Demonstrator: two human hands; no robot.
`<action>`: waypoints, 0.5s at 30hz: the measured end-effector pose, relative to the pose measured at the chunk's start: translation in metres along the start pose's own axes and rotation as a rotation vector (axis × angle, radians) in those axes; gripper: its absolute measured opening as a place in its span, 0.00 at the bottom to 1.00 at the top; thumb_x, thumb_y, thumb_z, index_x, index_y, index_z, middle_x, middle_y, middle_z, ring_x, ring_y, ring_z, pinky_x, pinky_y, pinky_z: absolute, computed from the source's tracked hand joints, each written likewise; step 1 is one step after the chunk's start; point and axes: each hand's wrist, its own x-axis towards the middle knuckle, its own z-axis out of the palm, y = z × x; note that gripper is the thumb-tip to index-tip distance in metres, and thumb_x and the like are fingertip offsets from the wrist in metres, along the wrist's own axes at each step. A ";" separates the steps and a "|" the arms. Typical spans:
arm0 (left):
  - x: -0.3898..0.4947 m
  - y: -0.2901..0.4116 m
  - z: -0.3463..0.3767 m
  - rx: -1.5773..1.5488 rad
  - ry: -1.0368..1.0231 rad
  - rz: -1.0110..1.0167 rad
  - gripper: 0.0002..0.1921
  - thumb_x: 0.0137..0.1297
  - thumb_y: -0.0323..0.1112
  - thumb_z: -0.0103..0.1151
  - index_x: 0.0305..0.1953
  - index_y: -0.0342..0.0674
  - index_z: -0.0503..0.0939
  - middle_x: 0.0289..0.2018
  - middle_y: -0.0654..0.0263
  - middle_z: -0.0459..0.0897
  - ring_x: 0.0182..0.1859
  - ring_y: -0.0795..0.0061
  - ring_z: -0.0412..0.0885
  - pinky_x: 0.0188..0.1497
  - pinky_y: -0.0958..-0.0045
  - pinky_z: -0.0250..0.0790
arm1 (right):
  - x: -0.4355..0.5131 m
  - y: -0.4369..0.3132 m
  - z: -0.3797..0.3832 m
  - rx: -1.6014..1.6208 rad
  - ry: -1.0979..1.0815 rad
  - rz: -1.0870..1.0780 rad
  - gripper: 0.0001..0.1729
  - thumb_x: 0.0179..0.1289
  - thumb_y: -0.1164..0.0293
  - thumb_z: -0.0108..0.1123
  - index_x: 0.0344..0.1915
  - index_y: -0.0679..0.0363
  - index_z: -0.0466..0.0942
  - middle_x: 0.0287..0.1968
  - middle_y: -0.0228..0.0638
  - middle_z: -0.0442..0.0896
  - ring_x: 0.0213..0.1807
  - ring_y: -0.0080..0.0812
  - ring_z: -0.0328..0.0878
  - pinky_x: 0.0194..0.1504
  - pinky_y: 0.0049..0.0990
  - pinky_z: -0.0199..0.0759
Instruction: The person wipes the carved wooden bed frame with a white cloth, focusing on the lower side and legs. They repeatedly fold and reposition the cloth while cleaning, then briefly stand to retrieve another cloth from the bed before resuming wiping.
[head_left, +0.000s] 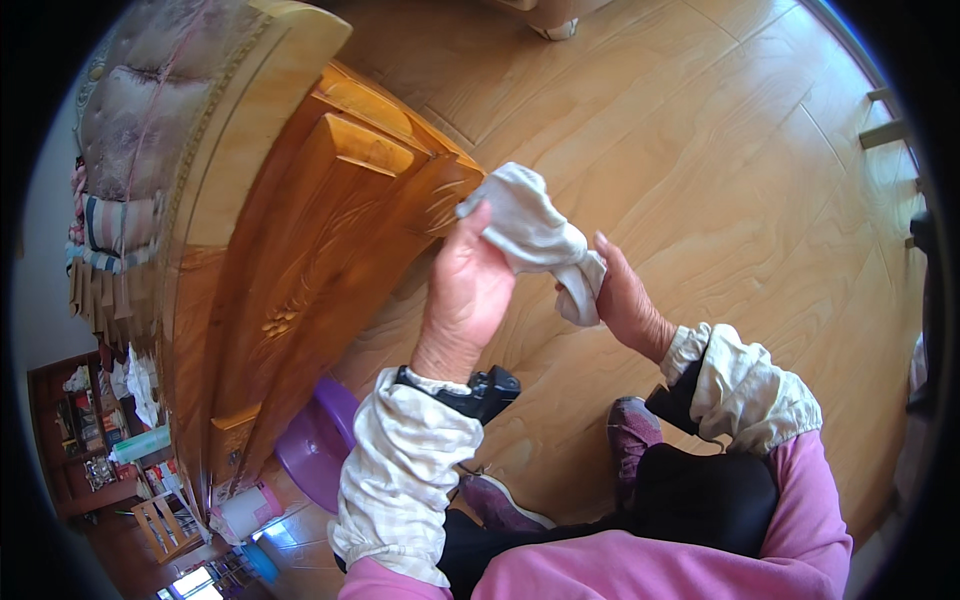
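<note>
Between my two hands, above the floor, is a crumpled light grey cloth item (525, 217), which looks like a sock or a rag. My left hand (469, 289) holds its wider part, the thumb on top near the edge and the other fingers hidden beneath. With my right hand (630, 300) I grip the narrower, bunched end; the thumb points up and most fingers are behind the cloth. Both wrists carry black straps with devices below the hands, over pale sleeve covers.
A carved wooden cabinet (300, 277) stands close on the left, beside a purple plastic basin (319, 442). A white and pink bin (247, 514) is at lower left. My shoes rest on the wood-look floor (720, 165). Wooden legs show at the right edge.
</note>
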 end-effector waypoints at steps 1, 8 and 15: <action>-0.006 0.001 -0.004 -0.037 -0.038 -0.009 0.25 0.66 0.42 0.47 0.60 0.34 0.63 0.57 0.51 0.69 0.61 0.56 0.65 0.65 0.52 0.53 | 0.001 -0.001 -0.002 -0.027 0.048 -0.011 0.27 0.65 0.48 0.44 0.48 0.60 0.71 0.40 0.34 0.78 0.41 0.29 0.76 0.43 0.29 0.71; -0.048 0.002 -0.031 -0.122 0.134 -0.110 0.23 0.65 0.41 0.47 0.59 0.38 0.65 0.58 0.55 0.69 0.61 0.58 0.65 0.64 0.49 0.53 | -0.002 0.003 0.006 -0.164 0.197 -0.108 0.22 0.56 0.71 0.50 0.53 0.59 0.68 0.43 0.34 0.76 0.42 0.27 0.75 0.38 0.25 0.73; -0.067 -0.007 -0.038 0.181 0.117 -0.090 0.21 0.66 0.41 0.46 0.58 0.40 0.66 0.55 0.61 0.72 0.57 0.66 0.70 0.59 0.57 0.60 | -0.007 -0.004 0.013 -0.127 -0.051 -0.049 0.31 0.59 0.65 0.50 0.63 0.55 0.58 0.55 0.33 0.69 0.57 0.30 0.67 0.54 0.33 0.66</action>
